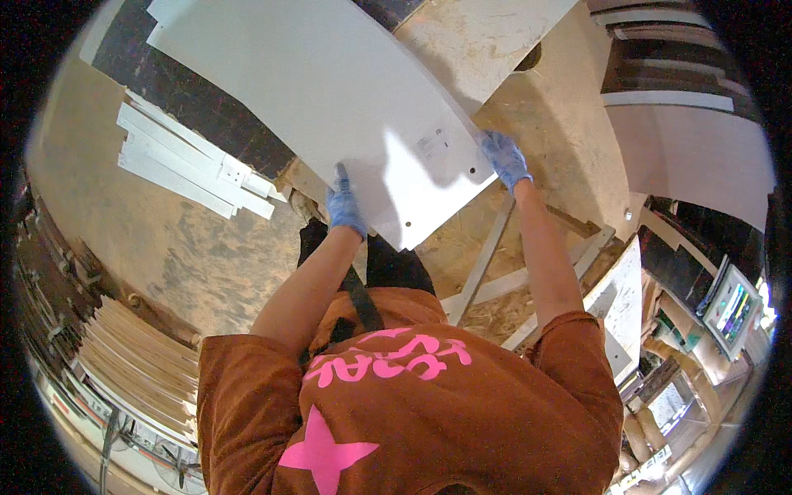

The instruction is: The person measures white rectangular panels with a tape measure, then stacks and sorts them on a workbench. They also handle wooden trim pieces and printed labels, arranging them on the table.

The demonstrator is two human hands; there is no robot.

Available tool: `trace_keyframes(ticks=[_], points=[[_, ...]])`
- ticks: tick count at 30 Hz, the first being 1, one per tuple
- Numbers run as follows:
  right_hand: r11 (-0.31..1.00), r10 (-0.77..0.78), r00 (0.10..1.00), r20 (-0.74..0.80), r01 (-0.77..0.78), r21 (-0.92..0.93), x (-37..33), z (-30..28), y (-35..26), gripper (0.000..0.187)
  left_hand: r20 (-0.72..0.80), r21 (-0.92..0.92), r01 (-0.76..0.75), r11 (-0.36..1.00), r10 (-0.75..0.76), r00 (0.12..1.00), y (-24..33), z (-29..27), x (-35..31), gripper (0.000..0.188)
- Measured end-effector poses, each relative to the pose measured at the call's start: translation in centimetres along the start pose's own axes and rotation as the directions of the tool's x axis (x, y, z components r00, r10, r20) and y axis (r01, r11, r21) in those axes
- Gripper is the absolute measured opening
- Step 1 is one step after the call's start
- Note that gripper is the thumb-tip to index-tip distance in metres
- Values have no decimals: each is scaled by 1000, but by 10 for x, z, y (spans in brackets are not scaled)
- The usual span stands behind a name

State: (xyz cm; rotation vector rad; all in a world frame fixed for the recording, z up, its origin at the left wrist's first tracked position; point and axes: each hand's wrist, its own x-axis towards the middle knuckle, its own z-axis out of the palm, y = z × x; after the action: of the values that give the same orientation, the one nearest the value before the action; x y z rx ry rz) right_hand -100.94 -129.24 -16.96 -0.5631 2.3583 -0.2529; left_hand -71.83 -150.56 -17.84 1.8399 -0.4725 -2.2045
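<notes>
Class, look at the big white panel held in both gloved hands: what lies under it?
Under the white panel a dusty floor, a dark board and white strips show around its edges. Whatever sits directly beneath is covered.

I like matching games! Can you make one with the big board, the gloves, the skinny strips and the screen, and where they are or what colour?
Things:
1. large white panel
2. gloves on the left hand and right hand
3. bundle of white strips
4. small screen

Matches:
A. blue
B. far right edge, lit up
C. held at its near end by both hands
D. lying on the dusty floor, left of the panel

Pairs: 1-C, 2-A, 3-D, 4-B
</notes>
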Motion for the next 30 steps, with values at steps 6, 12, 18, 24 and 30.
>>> trace_keyframes(ticks=[6,12,18,24,30], points=[[994,12,1000,2,-12,110,-34,20,-20,64,12,47,-64,997,64,998,10,-22,-3,80],[998,33,999,-24,-34,-51,-45,17,-39,72,-138,157,-50,986,72,988,21,-4,-25,81],[999,42,979,-199,-38,24,-58,33,-36,70,-71,254,-270,929,296,953,20,-19,-1,68],[998,69,945,-320,-64,26,-64,50,-35,57,-162,236,-350,907,391,906,69,-16,12,51],[988,117,904,-411,-63,143,-70,57,-39,60,-151,323,-332,886,394,906,86,-14,-3,46]])
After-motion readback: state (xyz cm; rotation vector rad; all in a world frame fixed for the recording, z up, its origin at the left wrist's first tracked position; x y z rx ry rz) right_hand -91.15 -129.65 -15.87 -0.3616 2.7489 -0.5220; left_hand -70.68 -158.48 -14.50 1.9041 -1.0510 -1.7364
